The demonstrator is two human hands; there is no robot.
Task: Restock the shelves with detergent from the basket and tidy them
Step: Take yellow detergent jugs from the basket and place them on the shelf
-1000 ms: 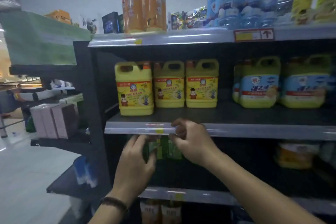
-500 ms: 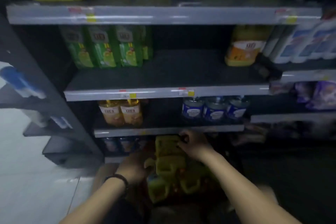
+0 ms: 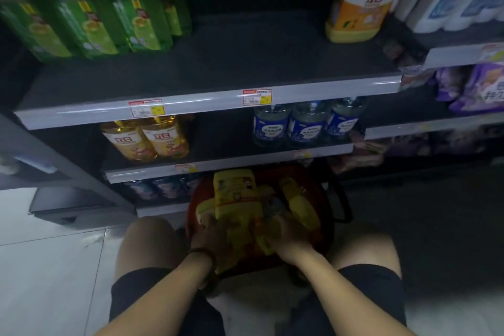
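A red basket (image 3: 326, 213) stands on the floor between my knees, in front of the lowest shelves. Several yellow detergent jugs lie in it; the biggest yellow jug (image 3: 236, 199) is in the middle and a second yellow jug (image 3: 299, 206) lies to its right. My left hand (image 3: 208, 236) holds the big jug's left side. My right hand (image 3: 287, 239) curls round a yellow handle at the near end of the jugs. The picture is dim and blurred, so the fingers are hard to make out.
The wide dark shelf (image 3: 245, 63) carries green bottles (image 3: 81, 13) at its left and an orange jug (image 3: 360, 8) at its right. Below stand golden bottles (image 3: 147, 139) and blue-labelled bottles (image 3: 305, 123). Purple bags (image 3: 480, 87) fill the right unit.
I have dropped from the upper shelf edge to a crouch. Both hands left the shelf, came down into the basket and now hold the yellow jugs.
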